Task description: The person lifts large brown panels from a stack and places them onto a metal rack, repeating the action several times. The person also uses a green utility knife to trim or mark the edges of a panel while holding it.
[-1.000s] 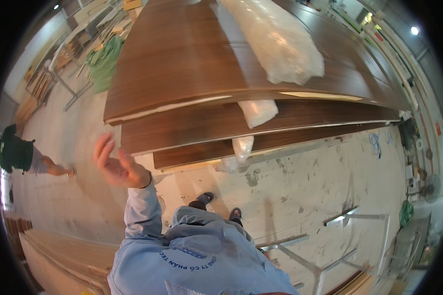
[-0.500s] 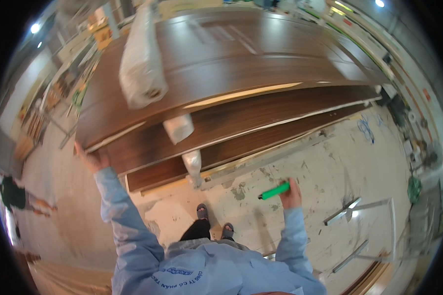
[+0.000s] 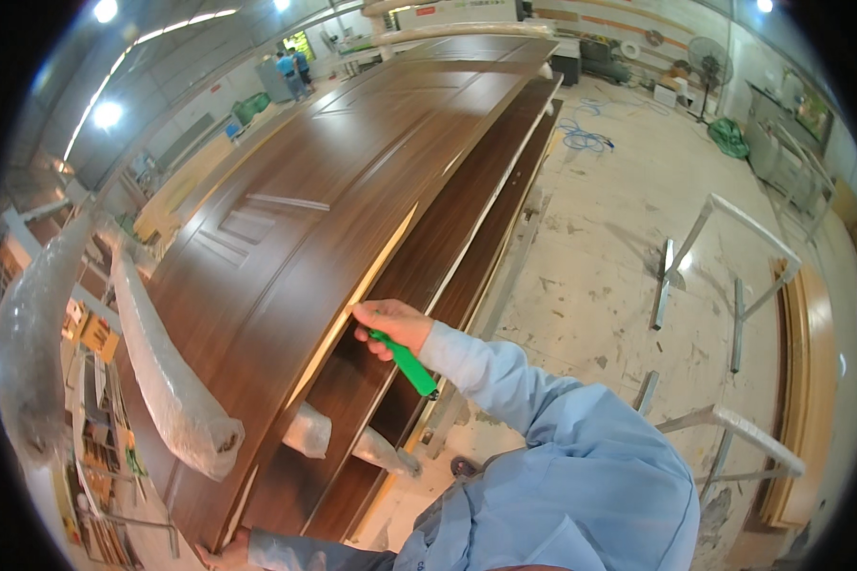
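Observation:
A stack of dark brown panelled doors runs away from me, the top door (image 3: 286, 252) lying face up with raised mouldings. My right hand (image 3: 395, 328) is closed around a slim green tool (image 3: 409, 366) with a black end; no blade shows, so its exact kind is unclear. Its thumb and forefinger reach the pale strip (image 3: 360, 295) along the top door's long edge. My left hand (image 3: 227, 552) grips the near corner of the top door, its fingers partly hidden. Wrapped rolls (image 3: 307, 430) separate the doors beneath.
A long plastic-wrapped roll (image 3: 167, 381) lies across the top door's left side. Metal frames (image 3: 719, 276) stand on the floor to the right, near stacked boards (image 3: 800, 381). Blue hose (image 3: 586, 138) lies coiled farther off. Two people (image 3: 293, 71) stand in the far background.
My view has turned along the length of the doors. My right hand has moved from over the floor to the top door's edge, still holding the green tool. My left hand stays by the corner.

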### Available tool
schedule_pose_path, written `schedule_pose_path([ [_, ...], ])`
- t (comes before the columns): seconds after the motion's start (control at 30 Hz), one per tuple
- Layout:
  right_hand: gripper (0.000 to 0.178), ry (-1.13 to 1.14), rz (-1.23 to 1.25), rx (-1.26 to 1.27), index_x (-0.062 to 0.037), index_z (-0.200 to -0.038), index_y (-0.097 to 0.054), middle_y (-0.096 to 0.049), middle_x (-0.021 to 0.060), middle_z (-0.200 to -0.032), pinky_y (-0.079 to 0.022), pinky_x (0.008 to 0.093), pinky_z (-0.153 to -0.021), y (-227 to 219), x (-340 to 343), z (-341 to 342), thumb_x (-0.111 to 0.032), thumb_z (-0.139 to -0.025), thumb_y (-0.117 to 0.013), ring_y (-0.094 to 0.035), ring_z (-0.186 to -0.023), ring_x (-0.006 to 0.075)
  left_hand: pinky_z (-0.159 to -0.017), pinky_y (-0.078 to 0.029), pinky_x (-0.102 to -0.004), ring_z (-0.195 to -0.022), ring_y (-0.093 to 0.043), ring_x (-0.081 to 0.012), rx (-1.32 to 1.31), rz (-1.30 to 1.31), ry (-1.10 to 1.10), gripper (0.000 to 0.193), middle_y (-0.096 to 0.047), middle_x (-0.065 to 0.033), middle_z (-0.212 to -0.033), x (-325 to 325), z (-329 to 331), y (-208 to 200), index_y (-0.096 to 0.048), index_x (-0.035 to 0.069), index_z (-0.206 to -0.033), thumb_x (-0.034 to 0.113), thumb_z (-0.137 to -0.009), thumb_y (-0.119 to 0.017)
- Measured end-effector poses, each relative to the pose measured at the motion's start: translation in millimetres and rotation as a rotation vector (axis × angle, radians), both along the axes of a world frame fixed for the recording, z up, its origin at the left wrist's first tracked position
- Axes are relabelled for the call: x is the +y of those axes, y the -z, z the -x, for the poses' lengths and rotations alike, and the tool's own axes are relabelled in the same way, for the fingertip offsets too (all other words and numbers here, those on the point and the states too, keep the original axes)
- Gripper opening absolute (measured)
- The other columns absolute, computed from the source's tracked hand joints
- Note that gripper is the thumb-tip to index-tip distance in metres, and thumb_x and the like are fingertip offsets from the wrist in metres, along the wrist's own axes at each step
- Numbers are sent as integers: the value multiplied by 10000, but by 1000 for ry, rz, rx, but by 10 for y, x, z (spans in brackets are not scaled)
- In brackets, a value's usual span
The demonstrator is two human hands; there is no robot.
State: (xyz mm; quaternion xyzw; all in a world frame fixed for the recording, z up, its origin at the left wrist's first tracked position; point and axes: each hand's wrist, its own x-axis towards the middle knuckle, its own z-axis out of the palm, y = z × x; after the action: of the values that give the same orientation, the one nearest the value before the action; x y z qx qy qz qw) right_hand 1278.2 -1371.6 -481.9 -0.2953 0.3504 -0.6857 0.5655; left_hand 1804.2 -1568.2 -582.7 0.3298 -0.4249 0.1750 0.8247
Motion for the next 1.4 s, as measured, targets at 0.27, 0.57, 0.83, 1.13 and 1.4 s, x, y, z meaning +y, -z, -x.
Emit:
schedule_pose_path([
  [0.27, 516, 125, -70, 39, -39, -856, -532, -547, 28, -659, -387, 260, -402, -96, -146, -73, -504, -807, -751, -481, -477, 98, -798, -538, -562, -967, -602, -415, 889, 12, 715, 234, -598, -236, -1099, 203, 72, -385, -675, 29, -905, 146, -704, -696],
  [0.57, 412, 146, -88, -24, -64, -829, -541, -534, 26, -636, -355, 247, -387, -109, 446, 169, -430, -853, -729, -459, -450, 96, -801, -527, -505, -960, -604, -378, 873, 68, 747, 241, -607, -235, -1065, 1167, 398, -395, -670, 30, -907, 166, -714, -717],
  [0.83, 374, 74, -84, 239, -95, -772, -504, -511, 27, -603, -338, 249, -387, -14, 758, 515, -410, -952, -595, -433, -429, 101, -938, -473, -461, -1133, -543, -308, 246, -258, 422, 646, -573, -130, -1215, 2002, 1017, -371, -552, 71, -1243, 261, -663, -763],
  [1.13, 461, -102, -13, 258, 21, -992, -641, -533, 40, -623, -333, 236, -397, 74, 777, 503, -424, -987, -522, -435, -441, 91, -809, -444, -285, -965, -563, -133, 373, -280, 95, 192, -613, -70, -1060, 2811, 1593, -673, -566, 30, -1071, 152, -935, -624],
  [1.4, 263, 100, 88, 248, 31, -861, -628, -574, 68, -658, -379, 270, -435, -46, 762, 328, -211, -950, -579, -485, -476, 135, -752, -487, -251, -871, -645, -123, 69, -842, 1037, 224, -698, -74, -953, 2836, 2429, -737, -637, 0, -1056, 204, -973, -595],
])
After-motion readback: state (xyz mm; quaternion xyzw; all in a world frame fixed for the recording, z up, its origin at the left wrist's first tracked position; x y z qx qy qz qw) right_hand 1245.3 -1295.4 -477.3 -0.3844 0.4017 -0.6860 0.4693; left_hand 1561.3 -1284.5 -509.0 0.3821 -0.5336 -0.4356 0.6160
